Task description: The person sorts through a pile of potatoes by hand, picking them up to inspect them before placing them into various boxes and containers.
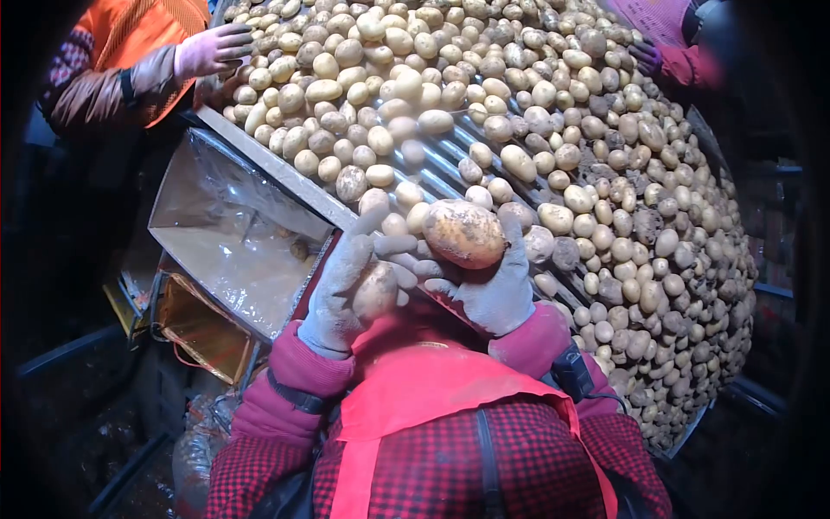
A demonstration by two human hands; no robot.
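My left hand (341, 281), in a pale grey work glove, is closed around a small, light potato (376, 290) just in front of my apron. In my right hand (497, 290), gloved the same way, sits a much larger potato (465, 233) with dark soil on its skin. The fingers of both hands come close together between the two potatoes. Just beyond them, loose potatoes (519, 163) lie on a sorting table with metal rollers (445, 143) showing through a gap.
A lined cardboard box (233, 233) stands left of the table's metal edge (277, 169), with a smaller open container (207, 324) below it. A co-worker's gloved hand (213, 50) rests at the far left of the heap. Another co-worker's hand (646, 56) is at the far right.
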